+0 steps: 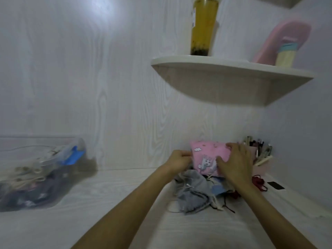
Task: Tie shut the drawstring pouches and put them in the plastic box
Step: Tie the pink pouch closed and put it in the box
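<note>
A pink drawstring pouch point(206, 153) with a cartoon print is held up at the back of the desk, above a pile of pouches. My left hand point(179, 159) pinches its left edge. My right hand point(235, 162) grips its right side, thumb across the front. Beneath lie a grey pouch point(193, 194) and a blue one point(218, 188) with loose cords. The clear plastic box point(36, 177) with a blue latch sits at the far left, holding several tied pouches.
A pink holder of pens point(258, 153) stands just right of my hands. Red cord point(258, 182) and a small black item point(275, 186) lie near it. A corner shelf point(231, 78) overhead carries a tall drink cup and a pink object.
</note>
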Motion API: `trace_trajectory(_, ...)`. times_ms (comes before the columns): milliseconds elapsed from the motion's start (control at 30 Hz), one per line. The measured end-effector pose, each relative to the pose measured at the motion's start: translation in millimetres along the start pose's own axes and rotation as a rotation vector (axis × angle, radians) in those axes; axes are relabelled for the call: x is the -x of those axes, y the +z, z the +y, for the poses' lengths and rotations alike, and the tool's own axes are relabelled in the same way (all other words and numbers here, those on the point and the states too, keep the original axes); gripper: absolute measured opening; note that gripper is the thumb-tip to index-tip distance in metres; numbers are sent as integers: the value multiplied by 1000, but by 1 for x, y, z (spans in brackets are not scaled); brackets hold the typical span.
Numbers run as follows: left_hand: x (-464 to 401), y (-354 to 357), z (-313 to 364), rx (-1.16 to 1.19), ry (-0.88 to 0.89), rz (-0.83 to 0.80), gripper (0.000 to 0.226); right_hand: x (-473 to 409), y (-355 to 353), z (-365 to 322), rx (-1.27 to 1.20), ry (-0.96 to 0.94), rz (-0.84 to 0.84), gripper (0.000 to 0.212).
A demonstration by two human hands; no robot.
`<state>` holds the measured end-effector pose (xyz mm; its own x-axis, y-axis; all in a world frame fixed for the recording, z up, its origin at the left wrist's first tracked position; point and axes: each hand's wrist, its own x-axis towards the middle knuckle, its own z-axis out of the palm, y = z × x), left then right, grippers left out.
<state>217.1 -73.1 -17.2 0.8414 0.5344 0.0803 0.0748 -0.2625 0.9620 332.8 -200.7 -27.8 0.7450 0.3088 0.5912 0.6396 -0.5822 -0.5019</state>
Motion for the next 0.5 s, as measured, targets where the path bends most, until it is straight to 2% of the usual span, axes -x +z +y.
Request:
trace_trajectory(67, -23, 25, -2, 46, -24, 29, 23, -8, -1, 9, 36, 75, -74, 59)
trace_trajectory(133, -35, 33, -8, 59, -67, 22, 11, -13, 1, 10, 28, 84, -164, 38)
trace_trajectory(167, -41, 37, -13, 48, -79, 16, 19, -15, 0, 14, 25, 69, -194, 25)
trace_trajectory(267, -51, 31, -19, -16, -26, 119, 12, -24, 2, 15, -76, 6, -252, 20)
trace_trajectory(400, -45, -4, 8, -207, 171, 344, 28, -34, -3, -18, -270, -105, -170, 14)
trace_trajectory(500, -28, -38, 37, -205, 260, 437, 32, -39, -8, -63, -396, -170, -119, 19)
